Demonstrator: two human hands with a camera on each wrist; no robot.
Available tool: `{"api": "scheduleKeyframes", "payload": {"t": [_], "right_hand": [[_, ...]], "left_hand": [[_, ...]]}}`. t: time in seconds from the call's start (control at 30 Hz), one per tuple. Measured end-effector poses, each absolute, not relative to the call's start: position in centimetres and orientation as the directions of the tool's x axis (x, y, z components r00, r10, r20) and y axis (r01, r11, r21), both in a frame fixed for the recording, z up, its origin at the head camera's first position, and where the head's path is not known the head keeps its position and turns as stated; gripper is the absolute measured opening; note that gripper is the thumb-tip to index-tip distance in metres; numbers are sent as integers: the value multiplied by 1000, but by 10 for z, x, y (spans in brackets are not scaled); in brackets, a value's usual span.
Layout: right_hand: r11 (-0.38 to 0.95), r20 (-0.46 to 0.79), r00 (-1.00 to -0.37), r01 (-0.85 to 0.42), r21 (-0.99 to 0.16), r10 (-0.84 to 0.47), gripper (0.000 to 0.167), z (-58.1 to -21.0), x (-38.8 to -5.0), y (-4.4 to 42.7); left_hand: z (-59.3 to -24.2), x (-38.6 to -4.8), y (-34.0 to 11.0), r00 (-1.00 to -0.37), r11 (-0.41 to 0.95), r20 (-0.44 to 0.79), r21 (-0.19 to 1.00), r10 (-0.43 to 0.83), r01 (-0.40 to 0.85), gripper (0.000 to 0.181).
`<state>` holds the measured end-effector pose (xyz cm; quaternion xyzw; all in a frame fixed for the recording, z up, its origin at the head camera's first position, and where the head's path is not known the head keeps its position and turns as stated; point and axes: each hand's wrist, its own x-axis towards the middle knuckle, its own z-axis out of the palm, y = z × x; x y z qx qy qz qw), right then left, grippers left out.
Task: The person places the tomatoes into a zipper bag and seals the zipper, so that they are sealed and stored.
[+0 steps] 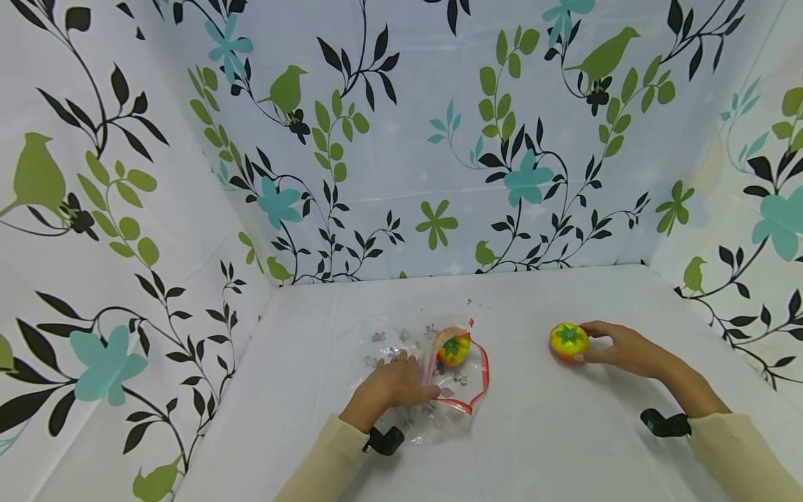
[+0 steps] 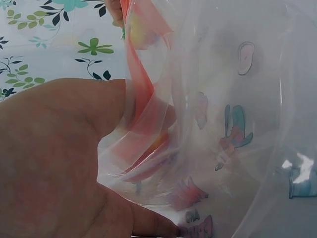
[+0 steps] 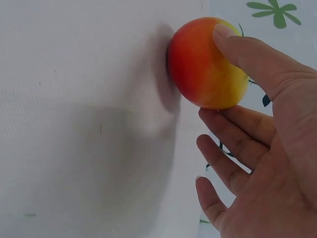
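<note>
Head view: a round yellow fruit with a green star-shaped top (image 1: 567,340) is at the right side of the desk (image 1: 533,439); whether it touches the surface I cannot tell. The right hand (image 1: 630,348) grasps it from the right between thumb and fingers. In the right wrist view its side runs from red through orange to yellow, with the thumb pressed on it and the two lowest fingers clear of it.

Well apart to the left lies a clear plastic bag (image 1: 410,422) printed with small coloured figures, its red-edged mouth facing right. A second fruit (image 1: 456,351), also yellow with a green top, sits just inside that mouth. The left hand (image 1: 394,383) rests on the bag, unclenched, fingers spread forward and thumb held out beside the red edge.

Both arms wear cream sleeves (image 1: 326,453), with a black device at each wrist (image 1: 385,440). Around the desk hangs white cloth (image 1: 401,174) patterned with green birds, leaves and blue flowers.
</note>
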<state>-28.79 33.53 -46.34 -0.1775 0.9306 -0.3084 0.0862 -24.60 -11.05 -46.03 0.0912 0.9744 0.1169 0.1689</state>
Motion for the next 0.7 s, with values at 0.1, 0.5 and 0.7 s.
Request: {"api": "scheduleKeyframes", "payload": {"t": [0.1, 0.5, 0.7], "right_hand": [[755, -42, -927, -277, -595, -374, 72, -464, -287, 333], [733, 0, -925, -301, -609, -380, 70, -455, -285, 309], [700, 19, -913, -326, -635, -408, 70, -449, -283, 291]], "left_hand": [[-460, -245, -110, -927, 955, -304, 262, 221, 141, 99], [-461, -246, -110, -929, 957, -299, 252, 219, 145, 99], [-461, -247, -110, -927, 960, -306, 240, 217, 145, 101]]}}
